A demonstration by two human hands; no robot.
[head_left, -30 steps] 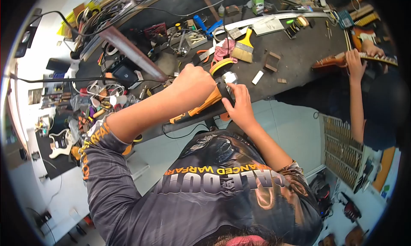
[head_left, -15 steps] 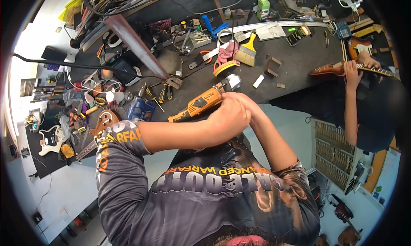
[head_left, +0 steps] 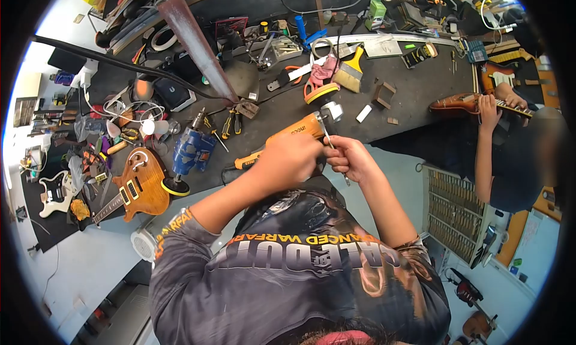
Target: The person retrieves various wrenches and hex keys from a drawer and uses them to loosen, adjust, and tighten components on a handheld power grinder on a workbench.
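Observation:
My right hand (head_left: 349,157) is closed in a pinch around a thin metal rod (head_left: 327,140), which sticks up past the fingertips. My left hand (head_left: 295,159) is curled and slightly blurred, its fingertips close beside my right fingers; whatever it holds is hidden. Behind both hands, an orange angle grinder (head_left: 298,129) lies at the bench's front edge, partly covered by my left hand. Its silver head (head_left: 332,111) points right, with a yellow-edged round pad (head_left: 322,93) attached.
A blue power tool (head_left: 193,150) and an amber electric guitar (head_left: 144,186) lie to the left. A yellow-handled brush (head_left: 350,75), a pink cloth (head_left: 322,72) and a white block (head_left: 363,113) sit on the dark bench (head_left: 420,93). At right, another person handles a brown guitar (head_left: 453,104).
My hands overlapped before; now my left hand is further left, over the grinder, and the metal rod shows in my right hand. The view has shifted, and the amber guitar is uncovered.

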